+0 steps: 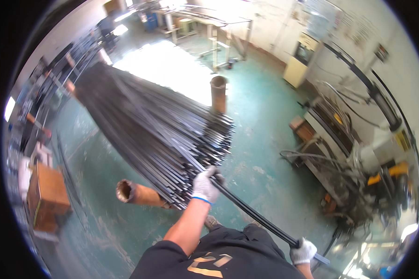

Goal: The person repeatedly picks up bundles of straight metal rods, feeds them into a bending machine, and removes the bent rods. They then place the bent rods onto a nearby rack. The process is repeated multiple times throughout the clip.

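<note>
Fingers (208,179) round dark metal bar (256,216)

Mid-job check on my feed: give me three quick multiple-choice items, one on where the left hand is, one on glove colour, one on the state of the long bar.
1. Where is the left hand?
A. on the near end of the bar stack
B. on the brown box
C. on the machine at right

2. What colour are the gloves?
A. black
B. white
C. orange

3. How is the long dark bar held?
A. lying loose on the floor
B. standing upright
C. held in both hands

Answers:
1 A, it rests at the stack's near end.
2 B, both gloves are white.
3 C, the right hand has its grip on the near end, the left grips further up.
</note>
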Tool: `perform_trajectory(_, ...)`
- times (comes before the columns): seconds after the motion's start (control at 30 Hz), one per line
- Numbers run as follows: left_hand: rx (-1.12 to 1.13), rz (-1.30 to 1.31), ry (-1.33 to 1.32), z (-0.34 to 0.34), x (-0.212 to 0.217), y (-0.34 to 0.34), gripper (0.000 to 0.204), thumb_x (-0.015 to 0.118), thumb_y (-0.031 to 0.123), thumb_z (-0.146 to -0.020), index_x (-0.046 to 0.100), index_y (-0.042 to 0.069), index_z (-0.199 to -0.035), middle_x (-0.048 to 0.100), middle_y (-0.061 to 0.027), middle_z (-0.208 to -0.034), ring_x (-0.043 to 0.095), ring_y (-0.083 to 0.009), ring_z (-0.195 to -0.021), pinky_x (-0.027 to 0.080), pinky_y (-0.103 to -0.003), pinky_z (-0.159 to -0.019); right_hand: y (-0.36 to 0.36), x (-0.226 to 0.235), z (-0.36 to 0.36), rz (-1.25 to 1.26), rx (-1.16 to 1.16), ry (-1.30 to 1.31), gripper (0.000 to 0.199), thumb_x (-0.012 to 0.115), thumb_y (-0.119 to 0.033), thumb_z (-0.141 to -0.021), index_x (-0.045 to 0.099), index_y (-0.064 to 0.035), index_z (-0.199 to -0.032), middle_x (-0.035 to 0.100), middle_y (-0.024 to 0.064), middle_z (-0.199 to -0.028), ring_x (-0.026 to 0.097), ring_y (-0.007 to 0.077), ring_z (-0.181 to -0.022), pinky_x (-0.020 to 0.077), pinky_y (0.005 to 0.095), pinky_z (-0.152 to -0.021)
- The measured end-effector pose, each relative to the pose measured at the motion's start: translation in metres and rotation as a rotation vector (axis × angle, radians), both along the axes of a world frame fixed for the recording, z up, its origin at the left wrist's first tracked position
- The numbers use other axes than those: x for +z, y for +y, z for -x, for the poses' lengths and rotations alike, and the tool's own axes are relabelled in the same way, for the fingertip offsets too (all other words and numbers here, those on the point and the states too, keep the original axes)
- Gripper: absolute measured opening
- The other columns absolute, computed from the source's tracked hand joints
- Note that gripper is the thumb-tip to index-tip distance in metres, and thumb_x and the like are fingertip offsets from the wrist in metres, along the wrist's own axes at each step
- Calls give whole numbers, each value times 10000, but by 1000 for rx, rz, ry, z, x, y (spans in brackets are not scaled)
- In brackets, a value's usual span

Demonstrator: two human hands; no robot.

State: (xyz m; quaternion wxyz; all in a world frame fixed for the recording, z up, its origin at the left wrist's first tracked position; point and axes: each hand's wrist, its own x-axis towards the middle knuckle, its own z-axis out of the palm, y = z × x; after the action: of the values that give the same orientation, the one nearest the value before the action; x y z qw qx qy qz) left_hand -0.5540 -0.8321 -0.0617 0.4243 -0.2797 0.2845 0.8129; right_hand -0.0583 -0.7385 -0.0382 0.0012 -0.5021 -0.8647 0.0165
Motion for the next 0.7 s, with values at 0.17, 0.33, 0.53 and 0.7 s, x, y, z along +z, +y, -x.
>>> perform_trajectory(0.17,-125,-48,279,-62,63,13,51,669,58,-1056,656,9,-1047,641,-108,-953,628,-212,-812,587,-374,-768,64,-36,-70,-45,88,164,157,787,-171,-706,639,-133,-741,669,166,-701,684,427,-678,539,555,-627)
perform_trajectory(0.33,-44,-133,767,-62,162,37,74,677,88,-1095,697,26,-1131,639,-29,-968,606,-134,-828,541,-305,-770,160,-46,-228,-57,-181,122,127,784,-134,-791,661,-103,-795,704,221,-856,685,457,-913,538,571,-818)
perform_trajectory(0.53,-119,-325,800,-130,202,85,199,640,191,-1157,679,26,-1262,655,5,-1004,542,-75,-765,506,-275,-751,225,-81,-388,-506,-1017,155,567,871,-232,-876,665,-68,-1378,741,247,-1206,699,414,-1170,541,490,-1056)
perform_trajectory(0.7,-292,-252,721,-241,156,171,182,701,189,-1116,697,35,-1213,677,-32,-1034,582,-134,-854,520,-326,-853,236,-19,-271,874,-739,2534,338,496,7,-921,673,70,-1201,721,228,-1243,691,407,-1214,549,567,-1123)
